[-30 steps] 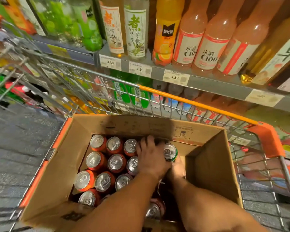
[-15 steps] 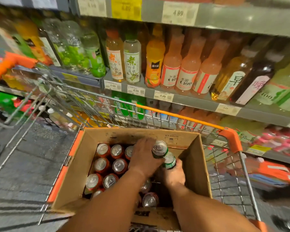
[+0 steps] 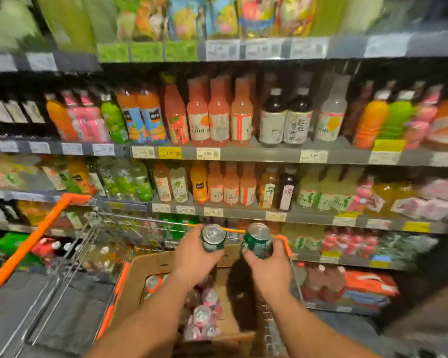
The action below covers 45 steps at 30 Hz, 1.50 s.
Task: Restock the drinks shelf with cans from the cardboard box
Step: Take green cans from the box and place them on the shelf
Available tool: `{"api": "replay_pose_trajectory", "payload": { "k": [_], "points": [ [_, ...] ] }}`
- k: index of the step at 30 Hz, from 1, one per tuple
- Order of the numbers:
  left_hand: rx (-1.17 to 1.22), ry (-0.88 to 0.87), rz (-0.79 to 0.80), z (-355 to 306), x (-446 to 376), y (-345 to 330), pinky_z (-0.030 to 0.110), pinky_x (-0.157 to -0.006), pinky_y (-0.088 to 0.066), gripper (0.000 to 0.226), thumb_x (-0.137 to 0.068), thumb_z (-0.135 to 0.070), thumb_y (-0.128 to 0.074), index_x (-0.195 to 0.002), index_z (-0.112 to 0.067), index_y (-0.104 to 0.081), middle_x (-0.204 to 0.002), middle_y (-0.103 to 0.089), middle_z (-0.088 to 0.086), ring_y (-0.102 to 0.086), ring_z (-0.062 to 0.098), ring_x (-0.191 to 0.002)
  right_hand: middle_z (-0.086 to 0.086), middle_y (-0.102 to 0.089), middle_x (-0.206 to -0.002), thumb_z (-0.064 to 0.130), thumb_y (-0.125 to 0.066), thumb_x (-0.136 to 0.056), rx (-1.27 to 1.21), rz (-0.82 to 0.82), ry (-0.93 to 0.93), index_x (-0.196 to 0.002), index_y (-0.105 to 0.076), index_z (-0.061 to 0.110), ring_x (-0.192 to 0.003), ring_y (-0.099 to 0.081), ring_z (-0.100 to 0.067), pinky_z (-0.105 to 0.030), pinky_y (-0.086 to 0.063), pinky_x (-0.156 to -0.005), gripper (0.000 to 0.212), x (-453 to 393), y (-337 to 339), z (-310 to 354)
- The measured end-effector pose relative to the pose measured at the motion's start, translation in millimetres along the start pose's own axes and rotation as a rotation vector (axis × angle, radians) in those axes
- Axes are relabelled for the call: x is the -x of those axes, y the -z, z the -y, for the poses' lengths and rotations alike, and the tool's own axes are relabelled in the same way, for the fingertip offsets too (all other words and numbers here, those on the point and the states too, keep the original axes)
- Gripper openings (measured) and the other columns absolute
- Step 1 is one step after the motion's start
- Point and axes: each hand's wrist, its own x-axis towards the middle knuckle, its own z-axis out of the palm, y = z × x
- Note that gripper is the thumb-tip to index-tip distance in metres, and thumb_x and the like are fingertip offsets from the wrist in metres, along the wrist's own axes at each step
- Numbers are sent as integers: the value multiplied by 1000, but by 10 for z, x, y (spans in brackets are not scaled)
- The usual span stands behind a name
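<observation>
Faced a tall drinks shelf, rows of juice and tea bottles crowding every level, price tags along the edges too blurred to read. Stood between that and the body: a wire trolley with orange trim, its far rail right behind both cans. Sat inside the trolley, the cardboard box, red cans left in it. Raised above the box, left hand wrapped round one green can, right hand wrapped round another green can, each grip full, tops up. Labels on both unreadable.
</observation>
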Motion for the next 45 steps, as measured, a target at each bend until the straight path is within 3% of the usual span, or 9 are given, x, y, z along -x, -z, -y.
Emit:
{"api": "replay_pose_trajectory", "payload": {
  "k": [5, 8, 12, 18, 23, 27, 34, 39, 45],
  "points": [
    [18, -142, 19, -1239, 399, 204, 40, -102, -50, 84, -69, -57, -80, -141, -29, -48, -134, -63, -3, -60, 22, -122, 6, -66, -95, 45, -79, -67, -18, -127, 116, -104, -53, 27, -87, -63, -18, -33, -50, -78, 48, 27, 1358, 584],
    [92, -273, 38, -2019, 483, 301, 36, -100, -50, 77, -70, -52, -83, -136, -30, -51, -127, -66, -7, -61, 18, -118, 5, -62, -95, 43, -79, -72, -22, -213, 136, -106, -48, 27, -88, -60, -20, -31, -44, -76, 48, -4, 2114, 992],
    [168, -409, 59, -3011, 491, 366, 36, -100, -51, 79, -69, -53, -85, -137, -28, -52, -127, -65, -6, -62, 19, -117, 7, -65, -108, 45, -78, -67, -45, -304, 185, -125, -46, 38, -100, -62, -19, -36, -51, -88, 67, -122, 2932, 1321],
    [265, -577, 56, -4091, 388, 203, 36, -92, -55, 64, -59, -63, -85, -111, -33, -61, -106, -71, -10, -67, 13, -100, 10, -61, -98, 40, -82, -68, -45, -450, 239, -120, -51, 36, -94, -61, -16, -36, -51, -87, 60, -209, 3862, 1646],
    [313, -665, 75, -4716, 367, 63, 33, -88, -56, 66, -53, -68, -82, -108, -36, -64, -99, -71, -16, -68, 8, -94, 14, -66, -97, 47, -85, -63, -74, -491, 273, -110, -55, 34, -90, -64, -11, -34, -54, -83, 58, -381, 4387, 1741],
    [351, -719, 55, -5260, 332, -43, 26, -85, -47, 56, -67, -49, -90, -110, -35, -57, -96, -59, -19, -60, 7, -95, 17, -61, -88, 40, -84, -69, -64, -498, 305, -100, -53, 34, -83, -60, -5, -32, -52, -78, 45, -645, 4818, 1827],
    [458, -708, -5, -6286, 84, -308, 22, -78, -44, 54, -71, -39, -90, -108, -31, -53, -89, -56, -22, -59, 3, -87, 14, -67, -93, 51, -81, -65, -47, -500, 400, -98, -58, 34, -86, -65, -9, -40, -56, -80, 44, -1427, 5587, 2051],
    [577, -601, -12, -6979, -220, -555, 42, -97, -55, 92, -57, -52, -92, -134, -17, -57, -123, -64, 2, -63, 21, -109, 12, -67, -92, 46, -83, -68, -26, -478, 473, -99, -57, 32, -87, -65, -9, -38, -56, -82, 43, -2074, 6179, 2374],
    [608, -524, 28, -7703, -752, -695, 43, -95, -55, 102, -59, -44, -93, -144, -10, -48, -131, -61, 6, -62, 25, -110, 6, -69, -91, 46, -83, -66, -7, -460, 449, -103, -60, 25, -83, -67, -16, -42, -58, -76, 49, -2966, 6653, 2703]
  ]
}}
